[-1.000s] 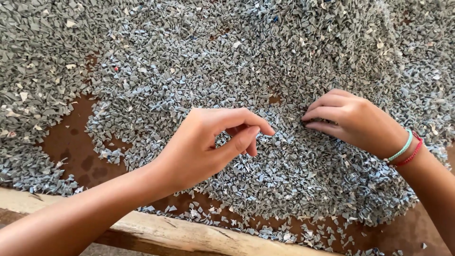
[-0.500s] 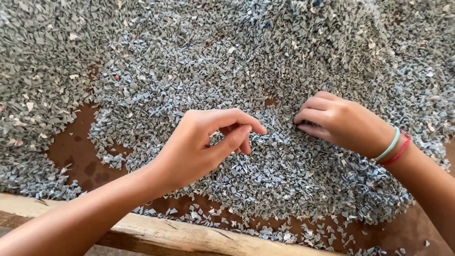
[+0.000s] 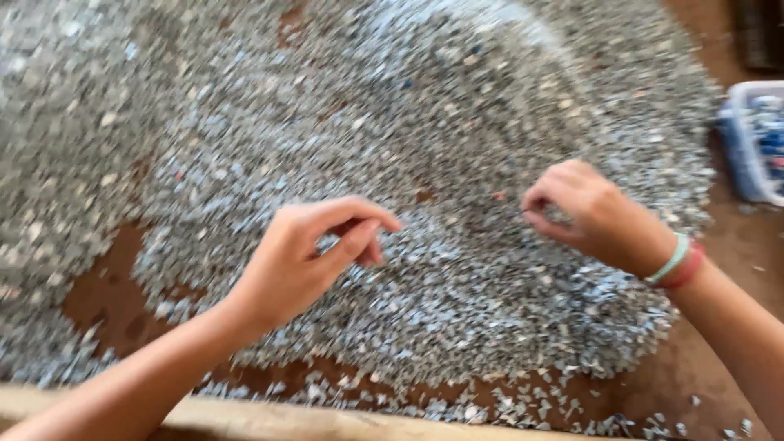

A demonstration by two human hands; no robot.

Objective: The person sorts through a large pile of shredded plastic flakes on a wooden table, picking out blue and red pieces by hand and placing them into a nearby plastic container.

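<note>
A wide heap of small grey-blue chips [image 3: 457, 131] covers a brown surface. My left hand [image 3: 314, 253] hovers just above the heap's near part, with fingers curled in against the thumb, and bluish chips seem to sit inside the curl. My right hand [image 3: 584, 212] rests on the heap further right, its fingertips pinched together at the chips. A green band and a red band [image 3: 678, 263] circle that wrist. The picture is blurred, so what lies in the pinch is hard to make out.
A pale blue plastic tub [image 3: 755, 139] holding bluish pieces stands at the right edge. A light wooden rim [image 3: 269, 418] runs along the near side. Bare brown patches [image 3: 110, 290] show between the heaps at the lower left.
The view has swung left and blurred, bringing the tub into sight. Both hands keep their curled shape; my right hand has lifted slightly and shifted toward the heap's middle.
</note>
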